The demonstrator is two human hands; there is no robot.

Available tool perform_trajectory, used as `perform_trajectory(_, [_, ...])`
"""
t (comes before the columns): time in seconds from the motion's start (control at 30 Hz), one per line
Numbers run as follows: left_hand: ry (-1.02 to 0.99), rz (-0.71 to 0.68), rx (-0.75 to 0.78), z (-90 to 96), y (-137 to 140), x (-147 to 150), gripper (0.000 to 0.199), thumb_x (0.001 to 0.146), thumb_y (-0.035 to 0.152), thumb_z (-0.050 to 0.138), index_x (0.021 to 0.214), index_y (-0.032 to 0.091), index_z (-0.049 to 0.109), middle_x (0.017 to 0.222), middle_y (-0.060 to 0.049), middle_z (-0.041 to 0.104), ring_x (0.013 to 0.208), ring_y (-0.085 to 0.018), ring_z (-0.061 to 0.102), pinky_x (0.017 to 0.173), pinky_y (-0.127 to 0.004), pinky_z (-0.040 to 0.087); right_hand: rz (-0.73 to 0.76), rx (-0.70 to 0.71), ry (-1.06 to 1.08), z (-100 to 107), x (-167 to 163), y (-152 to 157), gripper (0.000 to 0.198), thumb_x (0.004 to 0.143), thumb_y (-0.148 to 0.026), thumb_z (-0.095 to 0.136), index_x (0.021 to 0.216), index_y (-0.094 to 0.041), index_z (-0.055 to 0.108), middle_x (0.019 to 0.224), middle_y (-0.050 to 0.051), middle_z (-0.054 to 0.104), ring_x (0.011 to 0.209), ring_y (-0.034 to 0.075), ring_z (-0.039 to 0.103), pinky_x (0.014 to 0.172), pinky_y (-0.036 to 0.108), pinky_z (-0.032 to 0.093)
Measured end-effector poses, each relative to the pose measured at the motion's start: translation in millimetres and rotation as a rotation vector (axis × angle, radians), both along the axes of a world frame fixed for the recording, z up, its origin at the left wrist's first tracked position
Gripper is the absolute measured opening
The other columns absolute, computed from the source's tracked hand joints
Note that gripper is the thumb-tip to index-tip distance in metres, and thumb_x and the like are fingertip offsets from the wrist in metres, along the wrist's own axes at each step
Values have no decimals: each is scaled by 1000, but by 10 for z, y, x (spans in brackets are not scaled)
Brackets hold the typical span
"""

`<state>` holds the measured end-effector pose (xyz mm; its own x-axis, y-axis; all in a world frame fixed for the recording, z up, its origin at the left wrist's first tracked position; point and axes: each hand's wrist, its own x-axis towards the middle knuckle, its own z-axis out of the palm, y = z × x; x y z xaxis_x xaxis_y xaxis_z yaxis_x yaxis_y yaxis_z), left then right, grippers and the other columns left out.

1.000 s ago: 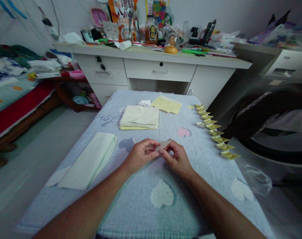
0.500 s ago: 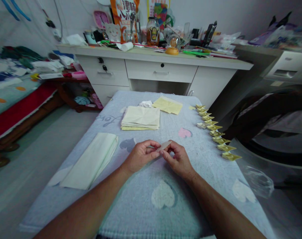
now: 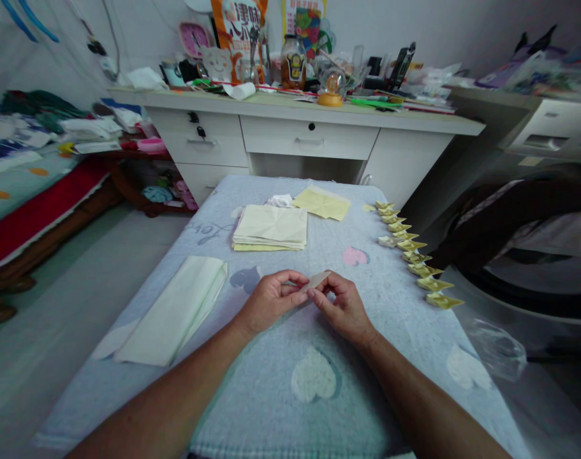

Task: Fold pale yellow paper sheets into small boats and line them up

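Between my two hands is a small folded piece of pale paper [image 3: 317, 279], held just above the cloth-covered table. My left hand [image 3: 277, 297] pinches its left end between thumb and fingers. On the other end, my right hand [image 3: 340, 302] grips with thumb and curled fingers. Beyond my hands lies a stack of creased cream paper [image 3: 270, 226], with a yellow sheet [image 3: 323, 203] and a crumpled white paper [image 3: 280, 201] behind it. Along the table's right side runs a row of several small folded yellow paper boats [image 3: 434, 284].
A long folded pale sheet [image 3: 173, 312] lies on the left of the blue table cover [image 3: 271, 389]. Clear plastic [image 3: 495, 347] hangs by the right edge. A cluttered white desk [image 3: 271, 137] stands behind, a front-loading washing machine [image 3: 534, 159] at right, a bed [image 3: 32, 178] at left.
Both hands keep the same grip on the folded paper, with hardly any movement. The whole view has shifted very slightly.
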<state>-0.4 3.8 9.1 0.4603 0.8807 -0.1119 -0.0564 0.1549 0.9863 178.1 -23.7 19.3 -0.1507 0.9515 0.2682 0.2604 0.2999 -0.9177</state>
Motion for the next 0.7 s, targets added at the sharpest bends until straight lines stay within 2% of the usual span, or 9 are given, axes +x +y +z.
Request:
perform_trajectory(0.37, [-6,-10,4,-1,0,5,39,74,35,74,102,13,60,84,-4,72,73,-14,67,71,-25,49,-3,-1,-10,-26,-6,2,18,85,-32,60,74,-18,58,71,0,59,65,12,52,62,25,42])
perform_trajectory(0.7, [11,41,36,52,9,20,34,72,33,73,98,13,63,85,-4,70,69,-12,65,67,-23,48,30,28,29,-62,-12,28,17,85,-26,57,72,-18,51,72,0,56,66,12,50,63,24,41])
